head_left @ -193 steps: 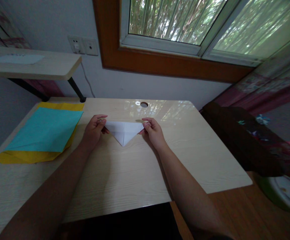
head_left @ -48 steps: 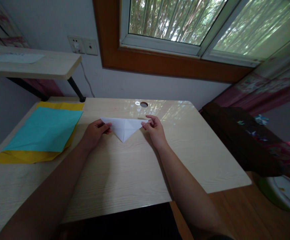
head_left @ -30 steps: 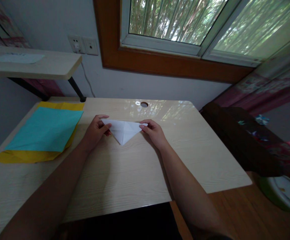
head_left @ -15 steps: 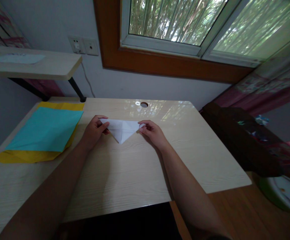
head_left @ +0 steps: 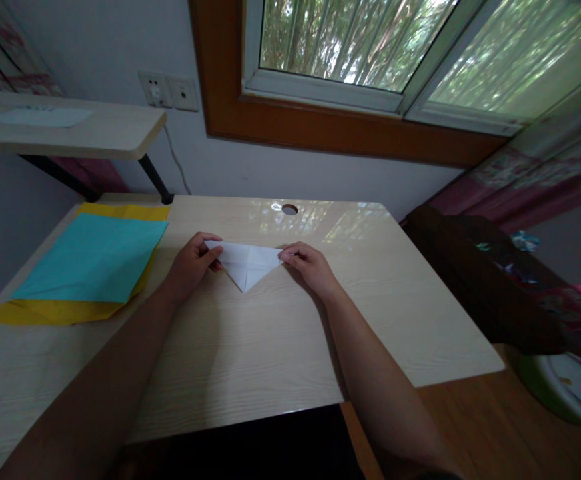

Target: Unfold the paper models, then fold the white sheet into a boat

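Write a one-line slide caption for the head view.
Left hand and right hand pinch opposite corners of a white folded paper triangle on a wooden desk, beside teal paper.

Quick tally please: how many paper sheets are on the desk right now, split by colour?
White folded paper, pinched by left hand and right hand: 1
Teal sheet: 1
Yellow sheet, under the teal one: 1
Total: 3

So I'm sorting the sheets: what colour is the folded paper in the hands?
White; the folded paper shows best in the head view.
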A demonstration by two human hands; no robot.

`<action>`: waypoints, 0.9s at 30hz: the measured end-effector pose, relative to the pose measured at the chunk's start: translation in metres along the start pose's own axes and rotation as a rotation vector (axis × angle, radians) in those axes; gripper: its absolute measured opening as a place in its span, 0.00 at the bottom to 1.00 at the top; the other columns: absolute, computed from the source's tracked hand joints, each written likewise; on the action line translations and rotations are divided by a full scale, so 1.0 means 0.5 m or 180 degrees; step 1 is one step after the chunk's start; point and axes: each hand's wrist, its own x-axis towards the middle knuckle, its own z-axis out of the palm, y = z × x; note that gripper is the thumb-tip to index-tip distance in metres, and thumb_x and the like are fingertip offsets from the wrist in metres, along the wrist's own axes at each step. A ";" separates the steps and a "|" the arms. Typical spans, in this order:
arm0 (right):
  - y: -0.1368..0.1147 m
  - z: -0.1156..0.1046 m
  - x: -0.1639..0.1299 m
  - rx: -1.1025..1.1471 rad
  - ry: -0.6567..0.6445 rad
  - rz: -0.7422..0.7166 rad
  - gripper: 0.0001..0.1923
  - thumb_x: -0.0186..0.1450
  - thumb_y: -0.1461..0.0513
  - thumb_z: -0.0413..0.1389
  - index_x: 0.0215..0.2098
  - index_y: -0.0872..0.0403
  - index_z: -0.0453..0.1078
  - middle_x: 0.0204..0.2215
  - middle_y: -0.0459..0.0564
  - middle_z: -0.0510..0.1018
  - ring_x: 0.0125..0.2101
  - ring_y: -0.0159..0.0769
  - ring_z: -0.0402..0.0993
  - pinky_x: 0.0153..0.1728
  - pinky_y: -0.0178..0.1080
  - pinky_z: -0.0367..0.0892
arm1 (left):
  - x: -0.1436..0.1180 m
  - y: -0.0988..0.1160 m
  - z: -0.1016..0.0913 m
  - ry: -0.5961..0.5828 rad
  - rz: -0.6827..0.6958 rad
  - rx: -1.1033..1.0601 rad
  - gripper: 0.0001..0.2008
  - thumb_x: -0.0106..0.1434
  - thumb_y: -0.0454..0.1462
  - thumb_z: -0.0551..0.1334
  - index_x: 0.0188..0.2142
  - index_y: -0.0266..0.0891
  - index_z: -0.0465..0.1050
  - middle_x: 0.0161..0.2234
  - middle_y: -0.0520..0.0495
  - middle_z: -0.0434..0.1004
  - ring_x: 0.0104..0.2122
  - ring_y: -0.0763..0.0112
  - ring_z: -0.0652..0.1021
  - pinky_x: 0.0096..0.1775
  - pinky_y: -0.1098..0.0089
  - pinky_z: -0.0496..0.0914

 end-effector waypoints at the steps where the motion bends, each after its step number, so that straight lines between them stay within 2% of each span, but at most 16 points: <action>1: 0.000 0.001 0.000 0.0007 0.0036 0.0085 0.07 0.62 0.54 0.65 0.34 0.48 0.80 0.36 0.48 0.81 0.39 0.38 0.76 0.46 0.43 0.69 | -0.001 0.000 0.000 -0.0016 0.0010 -0.0003 0.19 0.60 0.47 0.67 0.46 0.40 0.70 0.22 0.54 0.76 0.22 0.69 0.78 0.28 0.70 0.72; 6: -0.001 0.011 -0.001 0.0227 0.0203 0.0535 0.12 0.60 0.51 0.66 0.33 0.50 0.80 0.30 0.47 0.81 0.32 0.36 0.75 0.37 0.40 0.70 | -0.004 0.006 0.003 -0.0038 0.0013 0.0052 0.18 0.60 0.47 0.67 0.46 0.40 0.70 0.22 0.54 0.77 0.22 0.68 0.78 0.28 0.70 0.71; 12: -0.002 0.017 0.002 0.0505 0.0269 0.0723 0.14 0.57 0.50 0.68 0.32 0.52 0.79 0.27 0.46 0.79 0.28 0.34 0.73 0.33 0.38 0.69 | -0.005 0.006 0.004 -0.0052 -0.0014 0.0105 0.18 0.61 0.47 0.66 0.46 0.40 0.71 0.22 0.54 0.76 0.22 0.68 0.78 0.29 0.69 0.72; 21: -0.002 0.010 0.003 0.0348 0.0250 0.0696 0.14 0.59 0.50 0.65 0.33 0.53 0.78 0.25 0.46 0.78 0.28 0.34 0.71 0.33 0.38 0.66 | -0.001 -0.011 0.001 -0.0076 0.0210 0.0408 0.22 0.61 0.47 0.67 0.51 0.41 0.71 0.28 0.53 0.77 0.27 0.69 0.79 0.34 0.68 0.73; 27: 0.009 -0.001 0.005 0.0131 0.0310 0.0619 0.14 0.62 0.50 0.63 0.33 0.52 0.77 0.25 0.46 0.77 0.28 0.35 0.71 0.33 0.38 0.66 | -0.002 -0.019 -0.005 -0.0253 0.0257 0.0351 0.22 0.60 0.48 0.69 0.51 0.43 0.73 0.32 0.52 0.77 0.31 0.68 0.80 0.35 0.69 0.72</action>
